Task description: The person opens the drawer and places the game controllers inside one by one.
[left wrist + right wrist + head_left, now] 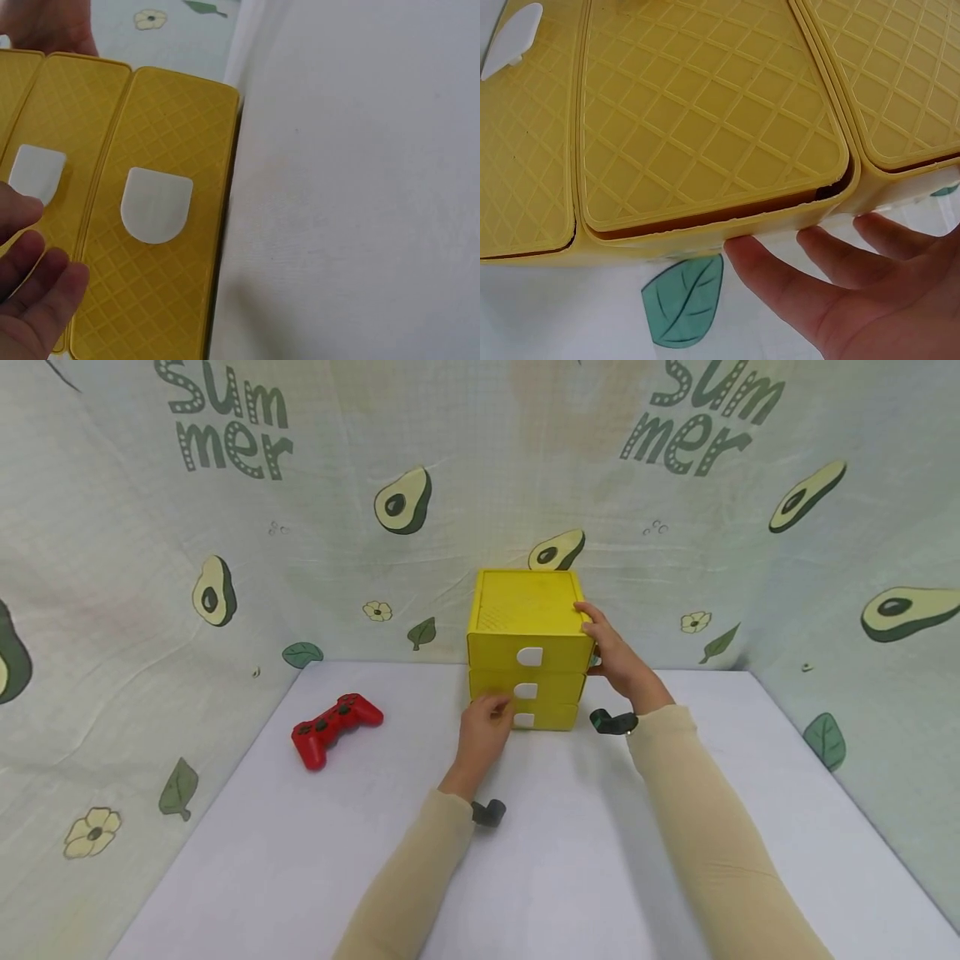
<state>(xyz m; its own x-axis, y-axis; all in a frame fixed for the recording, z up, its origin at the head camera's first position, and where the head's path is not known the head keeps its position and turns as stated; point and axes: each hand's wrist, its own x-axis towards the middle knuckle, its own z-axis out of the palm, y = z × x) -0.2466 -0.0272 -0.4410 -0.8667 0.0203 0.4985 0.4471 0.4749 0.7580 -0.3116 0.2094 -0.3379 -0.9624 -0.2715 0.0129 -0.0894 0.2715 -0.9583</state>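
A yellow three-drawer box (528, 602) stands on the table, its drawers all pushed in, each front bearing a white rounded pull tab. My left hand (483, 731) is at the front of the box, by the middle drawer's tab (37, 174). In the left wrist view its thumb tip overlaps that tab's edge, with the other fingers spread apart from it; whether they touch the front cannot be told. The bottom drawer's tab (157, 206) is uncovered. My right hand (618, 656) rests against the right side of the box, its extended fingertips (750, 255) along that wall.
A red game controller (335, 728) lies on the white table (285, 877), left of the box. Behind hangs a pale cloth (465, 443) printed with avocados, leaves and lettering. Dark wrist cameras (491, 812) are worn on both wrists.
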